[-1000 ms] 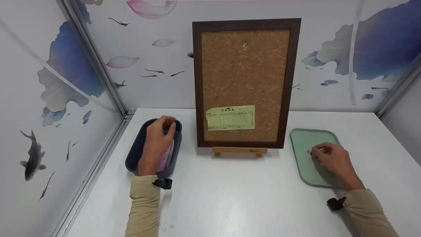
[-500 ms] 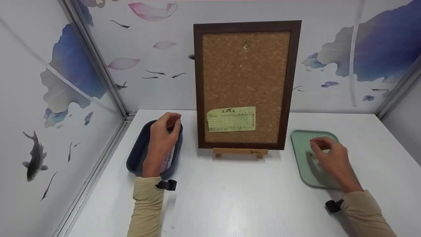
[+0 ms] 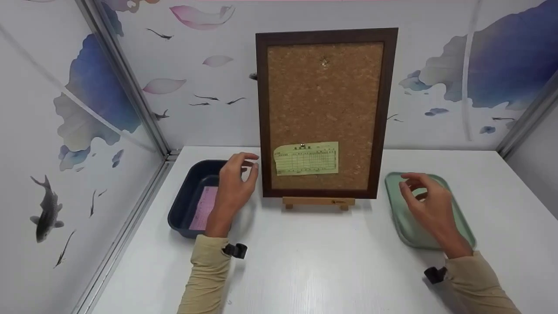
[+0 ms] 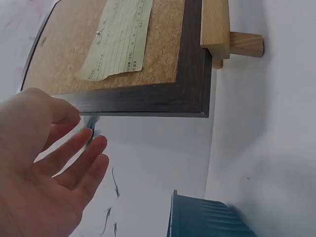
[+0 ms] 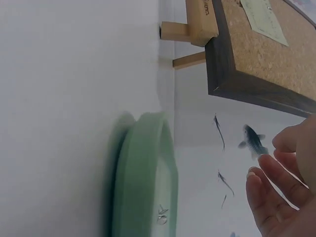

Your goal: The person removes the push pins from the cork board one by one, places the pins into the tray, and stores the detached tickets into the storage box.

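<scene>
My left hand (image 3: 231,192) is raised between the navy bin (image 3: 176,207) and the framed cork board (image 3: 322,100). Its fingers are loosely bent, thumb apart, with nothing seen between them in the left wrist view. A pink printed slip (image 3: 204,207) lies in the bin, partly covered by this hand. Over the green tray (image 3: 462,218) hovers my right hand (image 3: 433,209), fingers relaxed and a gap showing between thumb and index finger. Small clear pins (image 5: 162,216) lie in the tray in the right wrist view. A yellow-green form (image 3: 307,163) is pinned low on the cork.
The board stands on a small wooden easel (image 3: 318,201) against the painted back wall (image 3: 209,122). Near its top sticks another shiny pin (image 3: 324,62). White tabletop (image 3: 314,257) stretches between the bin and the tray.
My left hand has come out of the bin and moved right, uncovering the pink slip. My right hand has risen off the tray's pins, its thumb and index finger parting.
</scene>
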The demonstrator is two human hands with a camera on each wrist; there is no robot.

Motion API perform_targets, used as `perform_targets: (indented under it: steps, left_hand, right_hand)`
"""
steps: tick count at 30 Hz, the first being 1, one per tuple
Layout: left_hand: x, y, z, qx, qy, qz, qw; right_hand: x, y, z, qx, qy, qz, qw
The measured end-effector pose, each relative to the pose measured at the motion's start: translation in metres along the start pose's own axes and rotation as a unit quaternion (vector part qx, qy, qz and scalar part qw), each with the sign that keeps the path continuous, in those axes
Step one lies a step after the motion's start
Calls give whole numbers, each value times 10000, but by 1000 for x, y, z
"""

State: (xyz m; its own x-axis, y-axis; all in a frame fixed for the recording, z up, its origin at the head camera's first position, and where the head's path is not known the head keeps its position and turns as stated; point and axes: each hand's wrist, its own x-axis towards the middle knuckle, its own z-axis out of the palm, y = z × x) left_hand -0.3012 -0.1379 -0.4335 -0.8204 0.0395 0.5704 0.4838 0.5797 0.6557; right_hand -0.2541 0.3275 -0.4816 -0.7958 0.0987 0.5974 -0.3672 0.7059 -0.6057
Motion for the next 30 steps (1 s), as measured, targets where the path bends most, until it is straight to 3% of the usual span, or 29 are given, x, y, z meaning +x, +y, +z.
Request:
perform_targets:
  steps: [9, 17, 30]
  left_hand:
    - [-3, 12, 17, 194, -167, -206, 9995]
    - [0, 21, 25, 402, -162, -295, 9986]
    - [7, 23, 39, 256, 185, -285, 9991]
  right_hand:
    - [0, -31, 9, 44, -166, -454, 9988]
    - [0, -60, 31, 169, -381, -837, 9956]
    - [9, -101, 75, 604, -806, -998, 9899]
